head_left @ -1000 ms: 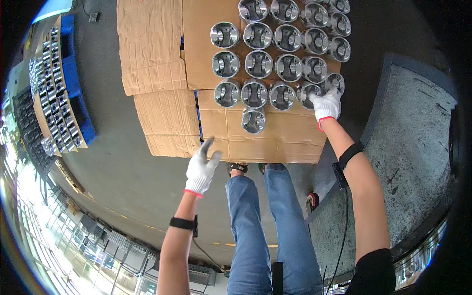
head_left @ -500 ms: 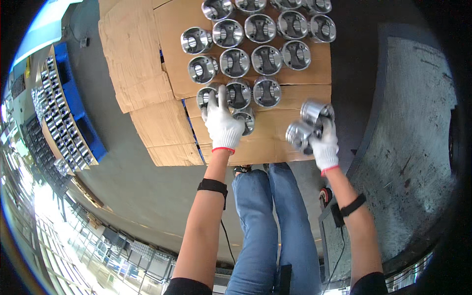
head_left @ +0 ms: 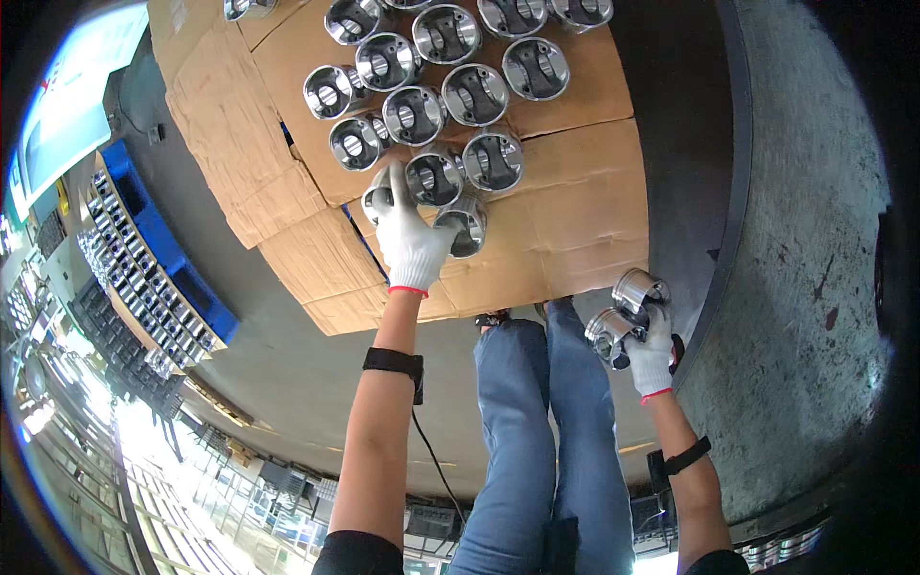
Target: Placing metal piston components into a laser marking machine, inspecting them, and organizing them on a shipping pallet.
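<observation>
My gloved left hand [head_left: 410, 235] is at the near left end of a group of metal pistons on cardboard. Its bent fingers grip one piston [head_left: 375, 204], which they partly cover, while the thumb reaches to the nearest piston [head_left: 467, 230]. Just beyond that hand stands another piston [head_left: 434, 179], with a further piston [head_left: 493, 159] to its right. Off the cardboard's near right corner, my gloved right hand [head_left: 655, 355] is closed around two pistons held together, an upper piston [head_left: 639, 290] and a lower piston [head_left: 610, 335].
Flattened cardboard [head_left: 565, 230] lies under the pistons. A worn grey metal surface [head_left: 815, 240] with a raised edge curves along the right. Far left, a blue pallet [head_left: 192, 278] bears rows of more pistons. A cable [head_left: 433, 455] hangs near my left forearm.
My right hand has drawn its two pistons nearer me, away from the cardboard's edge. The view has turned, shifting the piston group leftward. My left hand stays at the same pistons.
</observation>
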Available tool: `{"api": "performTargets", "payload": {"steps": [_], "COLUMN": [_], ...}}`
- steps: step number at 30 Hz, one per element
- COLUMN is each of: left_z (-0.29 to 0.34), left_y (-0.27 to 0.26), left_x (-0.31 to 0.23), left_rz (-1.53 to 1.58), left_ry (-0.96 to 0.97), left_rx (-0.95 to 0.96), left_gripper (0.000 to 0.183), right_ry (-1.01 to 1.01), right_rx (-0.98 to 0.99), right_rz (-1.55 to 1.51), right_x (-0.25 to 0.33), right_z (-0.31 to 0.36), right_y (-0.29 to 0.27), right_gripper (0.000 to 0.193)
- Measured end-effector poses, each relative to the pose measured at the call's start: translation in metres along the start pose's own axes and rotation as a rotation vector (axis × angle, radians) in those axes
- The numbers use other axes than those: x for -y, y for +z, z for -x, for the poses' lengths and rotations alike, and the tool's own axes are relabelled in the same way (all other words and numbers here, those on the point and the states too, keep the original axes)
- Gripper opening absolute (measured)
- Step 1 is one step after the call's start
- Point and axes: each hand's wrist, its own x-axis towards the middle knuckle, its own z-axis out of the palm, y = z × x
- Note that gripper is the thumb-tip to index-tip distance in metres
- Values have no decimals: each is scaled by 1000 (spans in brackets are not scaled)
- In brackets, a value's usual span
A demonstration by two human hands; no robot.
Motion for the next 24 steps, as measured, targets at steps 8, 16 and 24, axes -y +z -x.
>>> {"api": "performTargets", "payload": {"steps": [8, 16, 24], "left_z": [9, -2, -17], "left_y": [5, -2, -8], "left_x": [-22, -18, 13], "left_rz": [-538, -630, -864], "left_ry": [-32, -48, 273], "left_rx": [308, 419, 332], "left_gripper": [86, 71, 52], "right_ry": [41, 86, 104], "right_rx": [-9, 24, -16], "right_rz": [-96, -80, 133], "right_x": [-13, -13, -21], "right_z": [-1, 7, 42], "right_y": [-8, -23, -28], "right_gripper": [60, 64, 65]}}
